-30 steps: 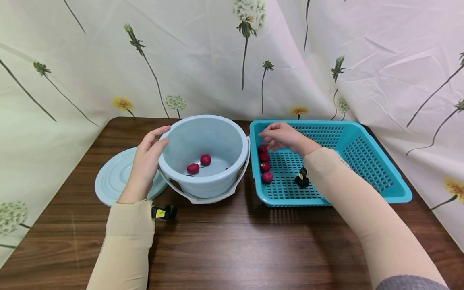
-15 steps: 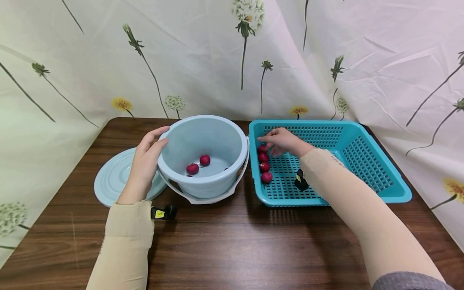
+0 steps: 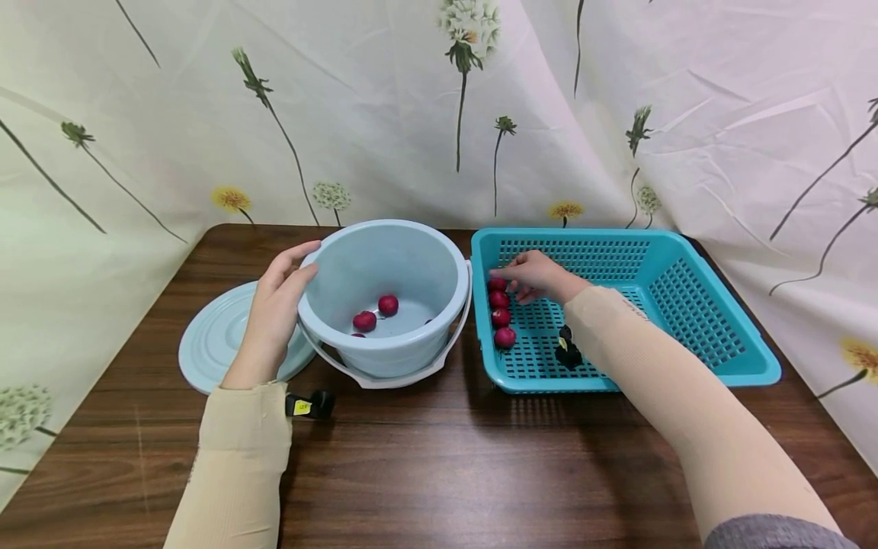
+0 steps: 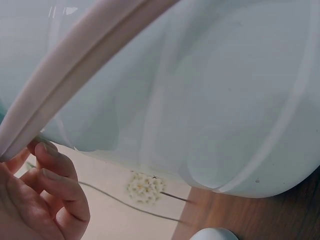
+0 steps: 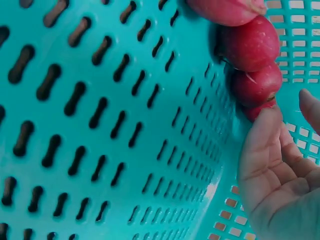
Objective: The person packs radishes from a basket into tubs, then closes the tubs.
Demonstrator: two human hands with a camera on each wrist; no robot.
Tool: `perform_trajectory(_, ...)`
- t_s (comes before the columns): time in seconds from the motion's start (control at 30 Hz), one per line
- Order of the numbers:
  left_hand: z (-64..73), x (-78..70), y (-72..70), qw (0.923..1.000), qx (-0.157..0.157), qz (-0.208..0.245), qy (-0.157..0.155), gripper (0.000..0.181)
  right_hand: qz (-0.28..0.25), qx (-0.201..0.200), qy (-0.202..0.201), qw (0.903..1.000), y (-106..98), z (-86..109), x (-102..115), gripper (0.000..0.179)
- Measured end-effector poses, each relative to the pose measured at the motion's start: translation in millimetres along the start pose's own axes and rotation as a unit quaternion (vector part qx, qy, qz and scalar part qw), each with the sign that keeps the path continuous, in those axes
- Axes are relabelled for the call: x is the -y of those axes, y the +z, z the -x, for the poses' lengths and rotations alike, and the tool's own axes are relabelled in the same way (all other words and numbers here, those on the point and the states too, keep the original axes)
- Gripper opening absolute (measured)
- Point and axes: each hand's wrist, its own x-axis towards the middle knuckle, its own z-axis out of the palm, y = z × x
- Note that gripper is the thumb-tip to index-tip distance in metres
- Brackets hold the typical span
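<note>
My left hand (image 3: 277, 293) grips the rim of a light blue bucket (image 3: 373, 358) on its left side. In the left wrist view its curled fingers (image 4: 62, 185) lie close under the rim. Several red radishes (image 3: 388, 306) lie on the bucket floor. My right hand (image 3: 538, 276) reaches into a turquoise basket (image 3: 686, 374), at the far end of a row of radishes (image 3: 501, 317) along its left wall. From the right wrist, a fingertip meets the farthest radish (image 5: 257, 109), while another digit stands apart to the right. That radish is partly hidden behind the fingers and its neighbour.
A light blue lid (image 3: 213, 335) lies on the dark wooden table (image 3: 411, 473), left of the bucket and partly behind my left arm. The bucket's white handle (image 3: 405, 379) hangs down in front. Behind the table hangs a flower-printed cloth (image 3: 398, 114).
My right hand has come down and slightly nearer me in the basket, its fingertips now at the farthest radish. The left hand stays on the bucket rim.
</note>
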Motion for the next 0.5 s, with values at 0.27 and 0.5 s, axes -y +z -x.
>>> perform_trajectory(0.27, 0.8, 0.0, -0.1, 1.0, 0.0, -0.002, 0.001, 0.045, 0.017, -0.035, 0.002, 0.9992, 4.7, 0.0, -2.5, 0.032)
perform_trajectory(0.5, 0.2, -0.3, -0.2, 1.0, -0.001, -0.001, 0.005, 0.045, 0.045, -0.065, 0.003, 0.9969, 5.2, 0.5, -3.3, 0.027)
